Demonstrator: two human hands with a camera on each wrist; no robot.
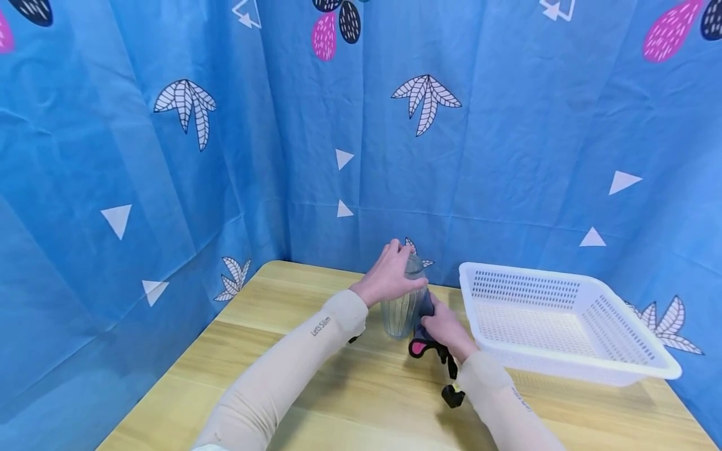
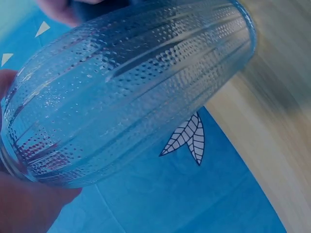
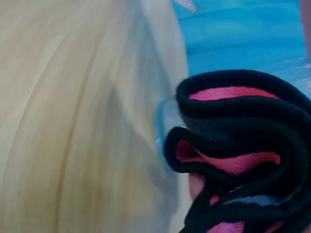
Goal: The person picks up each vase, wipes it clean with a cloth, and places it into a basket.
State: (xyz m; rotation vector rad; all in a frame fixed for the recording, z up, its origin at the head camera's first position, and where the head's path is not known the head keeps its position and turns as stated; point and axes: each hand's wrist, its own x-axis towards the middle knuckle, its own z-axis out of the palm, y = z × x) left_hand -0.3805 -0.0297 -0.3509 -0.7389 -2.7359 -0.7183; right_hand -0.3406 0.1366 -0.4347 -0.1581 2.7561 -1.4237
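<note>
Blue curtain (image 1: 507, 156) behind wooden table (image 1: 355, 401), left hand (image 1: 390, 274) around ribbed clear vase (image 2: 131, 97), right hand (image 1: 445, 326) around dark pink-lined cloth (image 3: 233, 127)

A clear ribbed vase (image 2: 131, 97) is beside folded pink-lined fabric (image 3: 243, 128).

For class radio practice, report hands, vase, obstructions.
Left hand grips glass vase. Right hand holds dark cloth beside it. White basket right, not between them.

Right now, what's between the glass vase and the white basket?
In the head view, the right hand and the dark folded fabric it grips lie between the glass vase and white basket.
</note>
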